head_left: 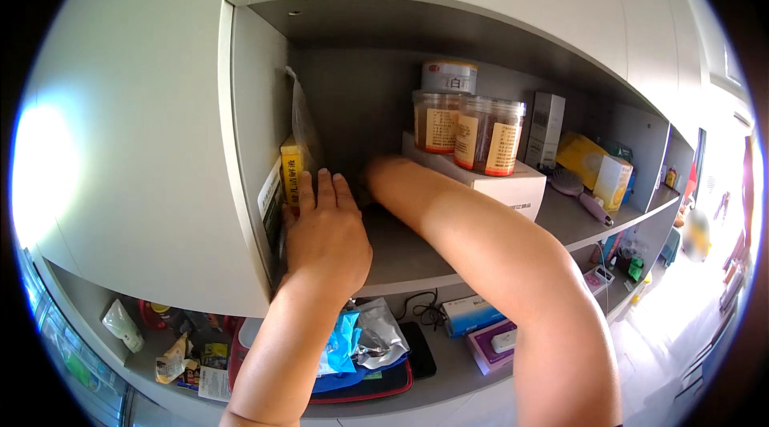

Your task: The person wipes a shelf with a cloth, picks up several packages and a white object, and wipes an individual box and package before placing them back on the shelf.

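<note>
Yellow cardboard marks the thing closest to the work: a yellow box (pixel 291 171) stands upright on its narrow end at the far left of the grey shelf (pixel 416 255), pressed against the cupboard's side wall with a white box (pixel 271 204) in front of it and a clear plastic bag (pixel 303 118) rising behind. Its long axis runs up and down, and it lies just left of the left hand (pixel 324 239), whose fingers are spread flat and point toward the back of the shelf; the fingertips reach level with the box and the forefinger appears to touch or nearly touch its face. That grip is wide and flat, closed on nothing. The right hand (pixel 383 173) is much deeper in, reaching across from the right into the shadowed back corner; only its knuckles and wrist show, so I cannot tell whether its grip is open or closed, nor whether it has anything in it. The left hand is therefore clearly the nearer one to the box, with the box to its left and slightly beyond it. Further right on the same shelf, well apart, a white carton (pixel 501 183) carries two amber jars (pixel 489 137) and a round tin (pixel 448 76) behind them, then a tall grey box (pixel 547 129), a yellow packet (pixel 597 164) and a pink hairbrush (pixel 581 195). On the lower shelf lie a blue pouch (pixel 343 343) and a silver foil bag (pixel 378 335).
</note>
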The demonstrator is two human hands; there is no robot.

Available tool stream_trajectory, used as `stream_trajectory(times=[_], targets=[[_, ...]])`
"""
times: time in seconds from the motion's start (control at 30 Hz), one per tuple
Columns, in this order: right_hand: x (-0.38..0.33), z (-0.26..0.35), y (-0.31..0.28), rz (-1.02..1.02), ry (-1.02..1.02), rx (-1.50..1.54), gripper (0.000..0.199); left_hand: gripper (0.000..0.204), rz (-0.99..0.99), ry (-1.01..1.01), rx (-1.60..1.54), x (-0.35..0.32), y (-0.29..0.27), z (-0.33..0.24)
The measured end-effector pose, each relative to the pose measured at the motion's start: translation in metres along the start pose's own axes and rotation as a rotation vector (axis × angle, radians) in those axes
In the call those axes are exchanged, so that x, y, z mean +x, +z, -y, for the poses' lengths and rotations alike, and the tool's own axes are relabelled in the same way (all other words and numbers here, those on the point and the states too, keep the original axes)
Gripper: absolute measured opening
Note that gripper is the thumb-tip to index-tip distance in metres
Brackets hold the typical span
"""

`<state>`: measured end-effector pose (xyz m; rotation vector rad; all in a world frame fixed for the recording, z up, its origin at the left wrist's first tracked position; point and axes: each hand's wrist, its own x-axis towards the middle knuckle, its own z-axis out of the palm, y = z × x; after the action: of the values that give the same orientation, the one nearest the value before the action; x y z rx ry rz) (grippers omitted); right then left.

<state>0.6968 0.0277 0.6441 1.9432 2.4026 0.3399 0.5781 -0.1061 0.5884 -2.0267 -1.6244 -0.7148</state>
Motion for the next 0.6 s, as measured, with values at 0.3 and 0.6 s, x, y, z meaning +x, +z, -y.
stream_trajectory(times=[0.3, 0.6], targets=[[-0.13, 0.017, -0.015, -0.043, -0.185, -0.125, 0.029, 0.052, -0.284, 0.005, -0.14, 0.005, 0.007, 0.016], [-0.153, 0.038, 0.017, -0.426, -0.663, 0.548, 0.046, 0.065, -0.677, -0.064, -1.348, 0.002, -0.004, 0.02]])
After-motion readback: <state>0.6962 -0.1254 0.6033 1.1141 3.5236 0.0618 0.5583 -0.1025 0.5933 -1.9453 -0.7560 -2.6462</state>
